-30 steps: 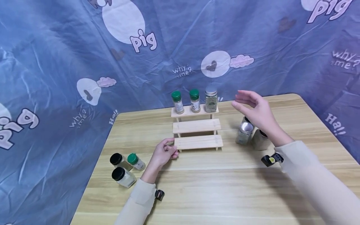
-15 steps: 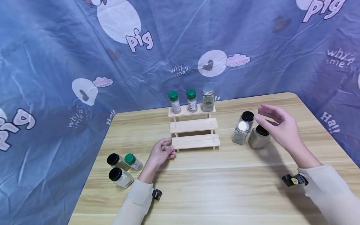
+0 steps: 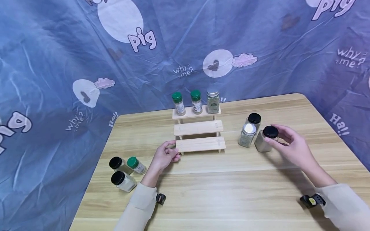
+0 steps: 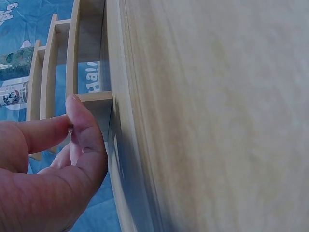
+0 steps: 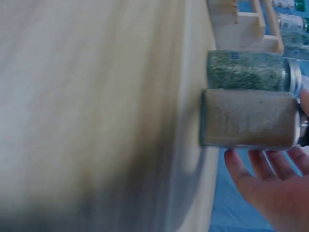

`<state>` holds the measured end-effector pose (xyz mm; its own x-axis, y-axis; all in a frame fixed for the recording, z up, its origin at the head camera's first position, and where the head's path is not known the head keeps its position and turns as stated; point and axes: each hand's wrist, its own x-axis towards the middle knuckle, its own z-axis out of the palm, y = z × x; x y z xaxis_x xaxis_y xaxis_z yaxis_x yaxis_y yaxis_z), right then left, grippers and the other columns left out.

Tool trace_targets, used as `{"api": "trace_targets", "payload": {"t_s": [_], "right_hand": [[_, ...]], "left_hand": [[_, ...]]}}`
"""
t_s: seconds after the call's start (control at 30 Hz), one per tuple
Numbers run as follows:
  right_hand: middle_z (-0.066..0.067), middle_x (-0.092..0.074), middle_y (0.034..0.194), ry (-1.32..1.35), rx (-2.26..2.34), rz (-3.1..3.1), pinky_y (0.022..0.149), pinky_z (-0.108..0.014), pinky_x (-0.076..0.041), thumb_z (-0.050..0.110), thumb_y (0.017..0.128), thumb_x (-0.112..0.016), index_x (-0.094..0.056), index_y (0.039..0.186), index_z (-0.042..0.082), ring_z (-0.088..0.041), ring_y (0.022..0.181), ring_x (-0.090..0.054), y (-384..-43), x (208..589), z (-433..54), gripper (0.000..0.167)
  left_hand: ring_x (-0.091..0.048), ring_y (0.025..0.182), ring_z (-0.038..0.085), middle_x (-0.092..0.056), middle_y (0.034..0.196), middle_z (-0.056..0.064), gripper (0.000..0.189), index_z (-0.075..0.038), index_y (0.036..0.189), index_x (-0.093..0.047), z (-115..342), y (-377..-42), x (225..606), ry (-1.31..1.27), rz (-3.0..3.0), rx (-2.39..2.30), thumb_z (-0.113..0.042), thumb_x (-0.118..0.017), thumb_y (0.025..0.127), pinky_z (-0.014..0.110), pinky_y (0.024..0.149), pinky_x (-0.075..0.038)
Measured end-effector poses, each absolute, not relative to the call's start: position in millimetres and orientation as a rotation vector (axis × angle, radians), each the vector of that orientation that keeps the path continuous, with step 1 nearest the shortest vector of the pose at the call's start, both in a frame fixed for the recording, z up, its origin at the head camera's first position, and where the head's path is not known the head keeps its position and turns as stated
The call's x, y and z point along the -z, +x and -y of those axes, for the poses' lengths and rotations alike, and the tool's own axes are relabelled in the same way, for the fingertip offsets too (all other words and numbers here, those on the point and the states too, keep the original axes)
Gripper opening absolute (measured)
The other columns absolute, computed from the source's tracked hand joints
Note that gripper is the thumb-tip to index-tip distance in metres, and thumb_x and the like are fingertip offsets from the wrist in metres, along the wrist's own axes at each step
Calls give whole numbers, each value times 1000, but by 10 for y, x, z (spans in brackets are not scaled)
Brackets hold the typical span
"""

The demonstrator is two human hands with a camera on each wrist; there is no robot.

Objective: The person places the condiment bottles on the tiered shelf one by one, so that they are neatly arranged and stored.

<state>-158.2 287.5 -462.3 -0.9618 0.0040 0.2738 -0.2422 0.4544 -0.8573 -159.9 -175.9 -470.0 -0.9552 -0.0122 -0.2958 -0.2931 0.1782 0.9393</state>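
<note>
A three-step wooden spice rack [image 3: 199, 128] stands at the table's middle. My left hand [image 3: 166, 155] pinches the left end of its lowest step between thumb and fingers, as the left wrist view also shows. On the top step are two green-capped shakers [image 3: 196, 102] and a silver-lidded jar of green herbs [image 3: 213, 103]. To the right, my right hand [image 3: 295, 147] has its thumb and fingers around a black-lidded spice jar [image 5: 251, 119] with brownish contents, which stands on the table. Beside that jar are a silver-lidded herb jar [image 3: 247, 136] and another black-lidded jar [image 3: 254, 118].
At the left of the table stand two black-lidded jars [image 3: 127, 183] and a green-capped shaker [image 3: 140, 167]. A blue printed curtain [image 3: 162, 70] hangs behind and along the sides of the wood-grain table [image 3: 202, 199].
My right hand has moved right and down from above the right-hand jars to the front black-lidded jar, which it now grips. The left hand has stayed at the rack's lowest step.
</note>
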Motion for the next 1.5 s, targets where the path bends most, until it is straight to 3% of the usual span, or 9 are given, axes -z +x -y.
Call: {"api": "trace_targets", "payload": {"t_s": [0.57, 0.77, 0.97, 1.5], "right_hand": [[35, -61, 122, 436, -1536, 2539, 91, 0, -52, -4, 84, -85, -52, 146, -3, 23, 110, -57, -1656, 4900, -3014, 70], [35, -64, 120, 417, -1546, 2526, 91, 0, -53, -5, 83, -85, -55, 144, 1, 22, 110, -59, -1672, 4905, -3030, 68], [34, -66, 116, 396, -1526, 2519, 91, 1, -52, -5, 83, -85, -58, 141, 3, 22, 109, -60, -1651, 4879, -3037, 65], [27, -73, 113, 357, -1574, 2369, 94, 0, -52, -20, 82, -76, -66, 130, 6, 14, 110, -67, -1713, 4237, -3000, 55]], "left_hand": [[-73, 74, 13, -73, 91, 14, 50, -7, 150, -54, 1772, -1603, 4709, -274, -2234, -1862, -2, -66, 102, 26, 74, -69], [-74, 75, 14, -73, 95, 17, 48, -8, 150, -54, 1785, -1606, 4695, -259, -2248, -1844, -3, -65, 103, 26, 74, -68], [-74, 74, 14, -72, 90, 12, 48, -7, 149, -55, 1790, -1606, 4699, -255, -2246, -1840, -4, -66, 102, 26, 74, -68], [-72, 72, 13, -72, 88, 13, 49, -6, 148, -55, 1794, -1630, 4728, -261, -2226, -1872, 0, -67, 101, 24, 70, -67]]}}
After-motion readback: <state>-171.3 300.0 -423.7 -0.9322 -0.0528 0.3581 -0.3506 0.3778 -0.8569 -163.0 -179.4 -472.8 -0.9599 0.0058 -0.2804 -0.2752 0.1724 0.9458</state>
